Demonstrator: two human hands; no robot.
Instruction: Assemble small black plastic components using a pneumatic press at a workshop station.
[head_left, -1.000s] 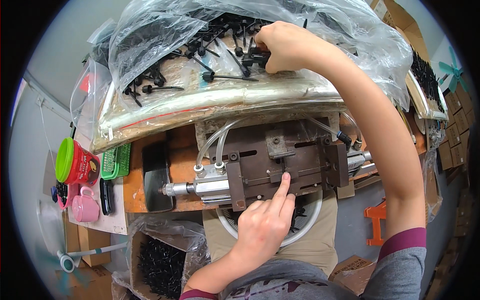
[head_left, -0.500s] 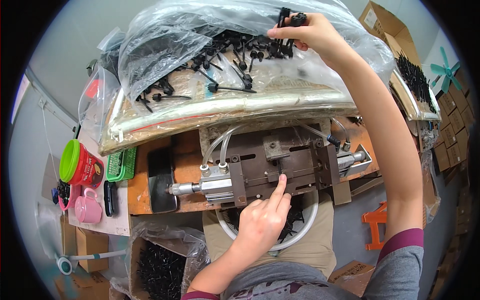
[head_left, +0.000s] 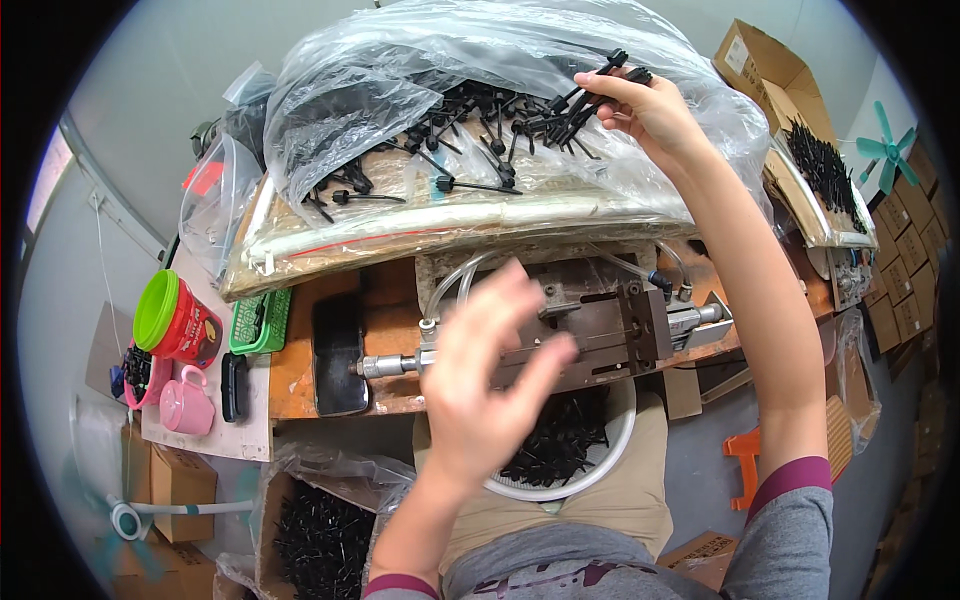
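Note:
My right hand point(head_left: 652, 108) grips several black plastic pieces point(head_left: 592, 96) with ridged heads and thin stems, above the right end of a loose heap of the same pieces point(head_left: 437, 138). The heap lies on a plastic-wrapped board point(head_left: 480, 228) under a crumpled clear plastic sheet point(head_left: 350, 75). Blurred by motion, my left hand point(head_left: 480, 385) hangs over the left part of a dark metal fixture point(head_left: 600, 345), fingers spread and nothing visible in them. A small part point(head_left: 558, 311) sticks out at the fixture's middle. My left hand hides much of the fixture's left side.
A white basin point(head_left: 590, 482) of black pieces sits on my lap. At lower left stands a lined carton point(head_left: 265, 540) of more. A phone-like black slab point(head_left: 340, 355), green basket point(head_left: 262, 322), red tub point(head_left: 190, 325) and pink mug point(head_left: 187, 405) stand left. Air cylinders point(head_left: 385, 365) flank the fixture.
My left hand has lifted off the fixture's middle, moved left and spread its pointing fingers. My right hand has shifted right and slightly down, its black pieces now slanted instead of upright.

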